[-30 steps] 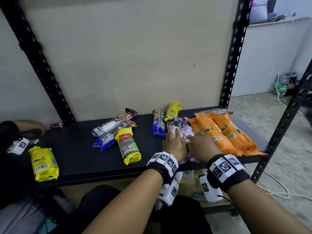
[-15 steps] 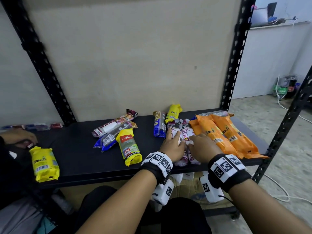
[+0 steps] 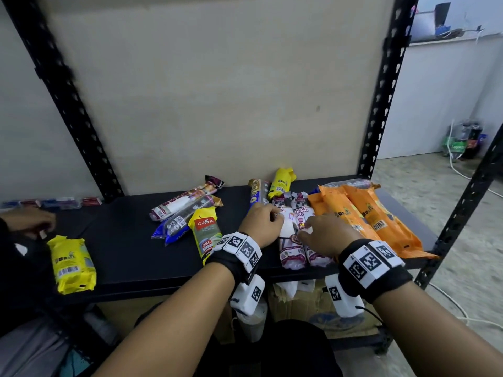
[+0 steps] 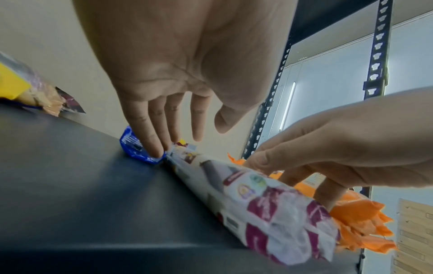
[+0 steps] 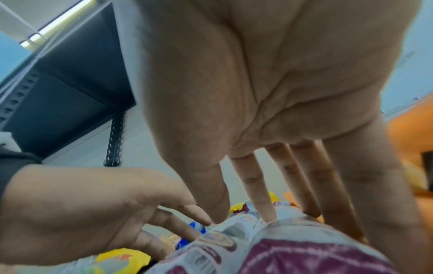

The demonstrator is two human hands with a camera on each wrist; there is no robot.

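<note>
Lying lengthwise front-to-back, white-and-maroon rolls (image 3: pixel 290 255) touched by straight fingers of left hand (image 3: pixel 261 226) and right hand (image 3: pixel 326 234).

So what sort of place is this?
Likely a stockroom: a black metal rack holds packets of bin bags, cardboard boxes sit under its shelf, and the floor is bare concrete.

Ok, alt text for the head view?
The left hand and right hand touch two maroon-and-white drawstring bag rolls side by side on a black shelf; orange packs lie to their right, a blue roll and yellow packs to their left.
</note>
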